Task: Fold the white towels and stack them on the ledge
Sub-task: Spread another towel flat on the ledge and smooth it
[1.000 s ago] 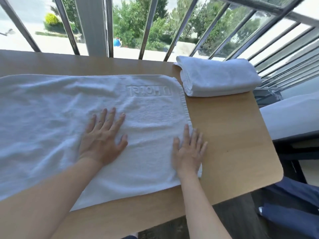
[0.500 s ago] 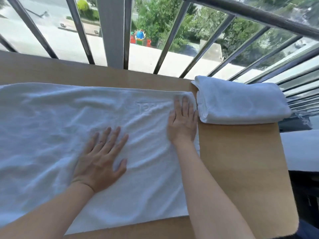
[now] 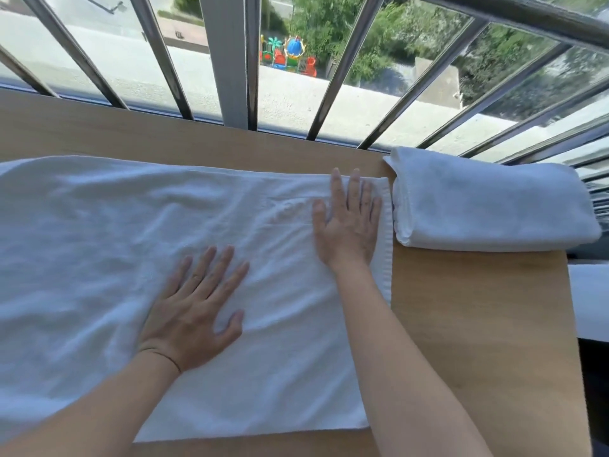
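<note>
Just beside spread towel [image 3: 99, 258]: folded towel [image 3: 487, 206], railing [image 3: 227, 61] behind.

Pale wooden ledge [image 3: 478, 324], smooth, bare along its far strip and over a wide patch at the right. Across the left and middle: spread towel [image 3: 99, 258], white, opened out flat, lightly rumpled, running out of view at the left, right hem straight, near hem just short of the ledge's front edge. Near its far right corner, a faint raised patch, possibly lettering. At the ledge's far right corner: folded towel [image 3: 487, 206], white, thick, several layers deep, just beside the spread towel's right hem, its right end reaching past the ledge's right edge.
</note>
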Tool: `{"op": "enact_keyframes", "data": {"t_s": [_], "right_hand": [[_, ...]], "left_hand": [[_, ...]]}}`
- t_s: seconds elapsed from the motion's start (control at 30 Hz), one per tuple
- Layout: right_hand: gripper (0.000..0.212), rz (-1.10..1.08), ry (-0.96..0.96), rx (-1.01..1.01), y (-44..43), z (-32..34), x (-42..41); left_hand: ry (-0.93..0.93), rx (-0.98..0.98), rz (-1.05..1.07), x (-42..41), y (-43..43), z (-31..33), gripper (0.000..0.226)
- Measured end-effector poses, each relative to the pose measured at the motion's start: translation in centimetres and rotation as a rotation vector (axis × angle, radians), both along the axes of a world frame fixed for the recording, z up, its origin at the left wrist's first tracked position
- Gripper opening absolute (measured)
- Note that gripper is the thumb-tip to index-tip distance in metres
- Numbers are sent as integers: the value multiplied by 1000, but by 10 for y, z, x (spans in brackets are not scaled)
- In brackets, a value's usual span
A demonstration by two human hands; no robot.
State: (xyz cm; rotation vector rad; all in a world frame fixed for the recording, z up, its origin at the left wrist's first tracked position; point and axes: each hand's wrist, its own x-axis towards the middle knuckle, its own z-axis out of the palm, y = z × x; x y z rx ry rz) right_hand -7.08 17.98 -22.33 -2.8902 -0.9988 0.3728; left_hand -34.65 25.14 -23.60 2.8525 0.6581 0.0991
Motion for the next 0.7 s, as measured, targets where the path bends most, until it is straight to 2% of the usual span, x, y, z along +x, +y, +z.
{"op": "enact_keyframes", "data": {"t_s": [0.07, 0.13, 0.27, 0.37, 0.47, 0.53, 0.6, 0.67, 0.7], "right_hand": [[60, -40, 42, 10, -2, 5, -4], [59, -75, 56, 109, -7, 10, -31], [58, 72, 59, 359, -40, 18, -138], [58, 52, 47, 210, -93, 8, -190], [57, -102, 1, 43, -122, 2, -177], [57, -293, 14, 23, -120, 8, -169], [59, -406, 21, 73, -100, 16, -180], [62, -342, 7, 177, -64, 21, -211], [64, -279, 10, 232, -44, 23, -231]], "left_hand": [[2, -4, 6, 2, -1, 0, 73], [8, -12, 16, 3, -2, 1, 72], [54, -18, -6, 1, 0, 3, 71], [51, -49, -17, -2, -1, 5, 69], [37, -128, -39, -2, 0, 11, 66], [-34, -244, -33, -4, 3, 19, 63], [-203, -481, 31, -12, 6, 28, 59], [-369, -697, 123, -27, 10, 35, 53], [-417, -723, 148, -38, 14, 37, 51]]}}
